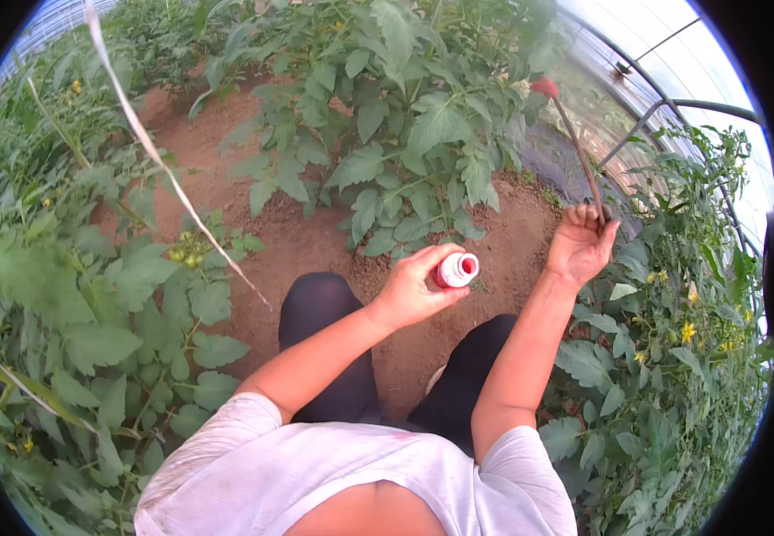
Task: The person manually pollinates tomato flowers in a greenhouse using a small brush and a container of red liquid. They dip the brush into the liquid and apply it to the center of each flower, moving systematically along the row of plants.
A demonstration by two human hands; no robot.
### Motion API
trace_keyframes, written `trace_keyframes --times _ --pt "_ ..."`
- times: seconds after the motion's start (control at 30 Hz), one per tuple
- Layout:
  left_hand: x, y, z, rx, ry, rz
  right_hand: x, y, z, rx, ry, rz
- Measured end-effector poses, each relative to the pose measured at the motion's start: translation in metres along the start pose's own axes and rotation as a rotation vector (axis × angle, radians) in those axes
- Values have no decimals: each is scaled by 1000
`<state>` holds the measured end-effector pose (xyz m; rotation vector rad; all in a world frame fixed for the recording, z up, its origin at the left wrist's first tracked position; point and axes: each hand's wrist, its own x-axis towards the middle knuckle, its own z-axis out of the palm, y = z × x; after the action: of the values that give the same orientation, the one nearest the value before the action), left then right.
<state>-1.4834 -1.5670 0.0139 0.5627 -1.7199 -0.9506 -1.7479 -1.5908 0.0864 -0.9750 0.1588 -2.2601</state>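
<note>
My left hand [411,287] is wrapped around a small white plastic bottle [451,271] above the soil, between my knees. The bottle has no cap on, and red shows inside its mouth. Out to the right, my right hand [581,242] pinches the lower end of a thin brown stick [579,149]. A red tip [545,87], perhaps a soaked swab or brush head, sits at the stick's far end. That tip is close to the blurred leaves of a tomato plant [420,127] in front of me; whether they touch, I cannot tell.
Leafy tomato plants [112,342] crowd the left side, with a cluster of green tomatoes [189,249] among them. More plants with yellow flowers [688,331] stand at right. A pale string [152,149] slants down at left. Greenhouse framing [709,104] arches at the upper right. Brown soil [306,244] lies between the plants.
</note>
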Motion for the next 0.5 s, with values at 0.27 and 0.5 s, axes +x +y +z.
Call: trace_keyframes --times 0.27,0.5 --pt "-6 16 -38 109 -60 -3 26 56 122 -1109 -430 131" --pt "-23 -22 -54 108 -80 -69 88 157 108 -1376 -661 270"
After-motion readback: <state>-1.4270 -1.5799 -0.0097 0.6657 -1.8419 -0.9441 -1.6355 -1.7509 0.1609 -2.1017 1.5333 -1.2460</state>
